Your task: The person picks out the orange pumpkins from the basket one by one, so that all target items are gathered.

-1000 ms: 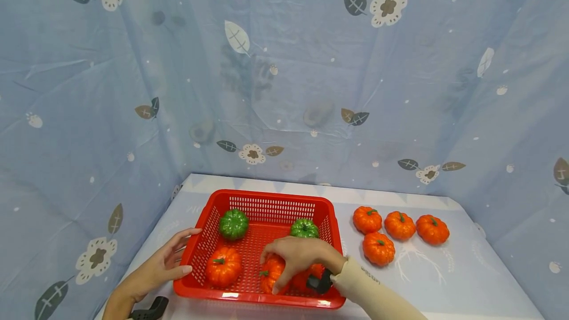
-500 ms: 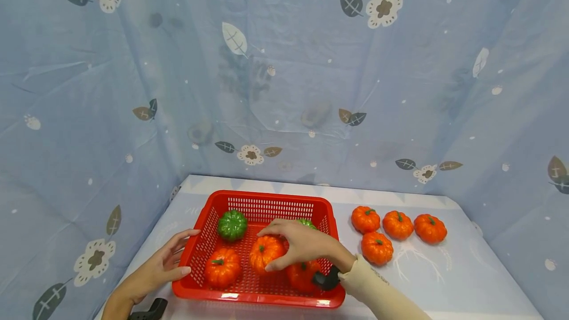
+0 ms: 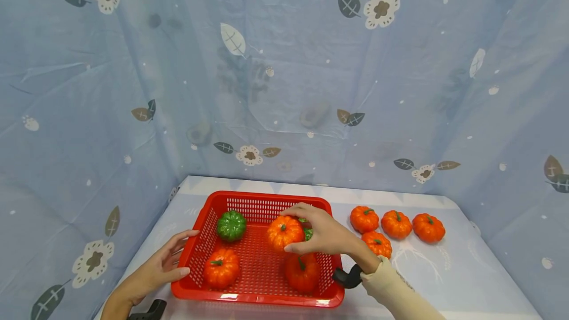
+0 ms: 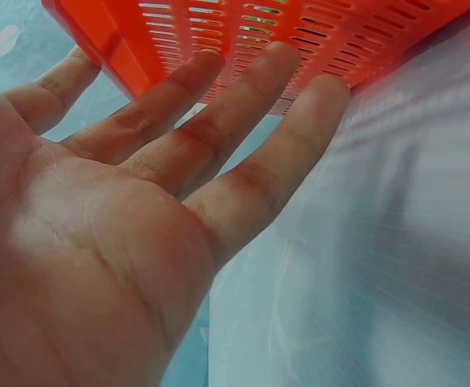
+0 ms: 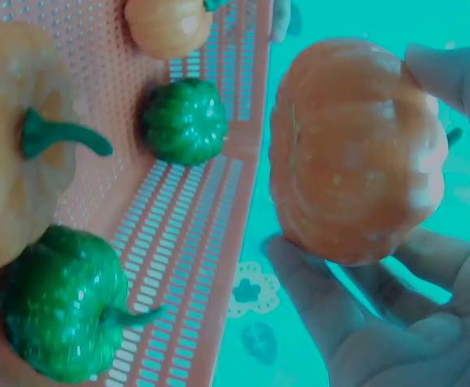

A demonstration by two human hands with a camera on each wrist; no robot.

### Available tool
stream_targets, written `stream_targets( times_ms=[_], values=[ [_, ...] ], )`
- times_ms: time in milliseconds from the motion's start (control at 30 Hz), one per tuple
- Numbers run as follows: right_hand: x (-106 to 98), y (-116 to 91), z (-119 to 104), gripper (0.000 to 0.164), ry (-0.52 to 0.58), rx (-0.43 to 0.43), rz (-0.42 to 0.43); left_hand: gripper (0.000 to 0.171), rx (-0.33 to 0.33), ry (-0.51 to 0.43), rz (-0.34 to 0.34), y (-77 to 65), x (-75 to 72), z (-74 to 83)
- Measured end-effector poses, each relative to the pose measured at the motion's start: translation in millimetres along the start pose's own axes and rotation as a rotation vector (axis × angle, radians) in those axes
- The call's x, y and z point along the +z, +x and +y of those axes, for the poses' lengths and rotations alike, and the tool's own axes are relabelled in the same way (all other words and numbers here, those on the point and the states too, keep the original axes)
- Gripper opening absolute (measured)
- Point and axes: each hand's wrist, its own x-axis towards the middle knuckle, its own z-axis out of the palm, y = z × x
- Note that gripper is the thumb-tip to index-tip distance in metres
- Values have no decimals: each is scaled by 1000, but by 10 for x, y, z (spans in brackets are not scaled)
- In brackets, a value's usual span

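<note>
My right hand [image 3: 326, 231] holds a small orange pumpkin [image 3: 284, 232] between thumb and fingers, raised above the red basket [image 3: 262, 299]. In the right wrist view that same pumpkin [image 5: 359, 153] is gripped apart from the basket wall. My left hand [image 3: 162, 263] is at the basket's left side, and in the left wrist view its extended fingers [image 4: 243, 105] reach to the slotted wall. Inside the basket are a green pumpkin [image 3: 231, 226] at back left, an orange one [image 3: 221, 268] at front left and another [image 3: 303, 273] at front right. A second green pumpkin [image 5: 65, 302] is partly hidden behind my right hand in the head view.
To the right of the basket, several orange pumpkins [image 3: 397, 224] lie grouped on the pale table [image 3: 467, 270]. A blue patterned curtain [image 3: 284, 88] surrounds the table at the back and sides.
My right hand has lifted the orange pumpkin from the basket's front and moved it back and to the right. The left hand stays in place at the basket's side.
</note>
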Motion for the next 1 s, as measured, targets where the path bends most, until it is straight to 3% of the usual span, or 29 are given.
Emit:
stream_targets(
  times_ms=[300, 700, 1000],
  values=[
    [-157, -186, 129, 65, 7, -7, 101, 77, -7, 6, 11, 2, 7, 1],
    [-260, -473, 269, 69, 43, 106, 197, 79, -18, 4, 12, 1, 2, -13],
    [-303, -699, 389, 69, 27, 53, 286, 77, -11, 2, 12, 11, 2, -9]
  ],
)
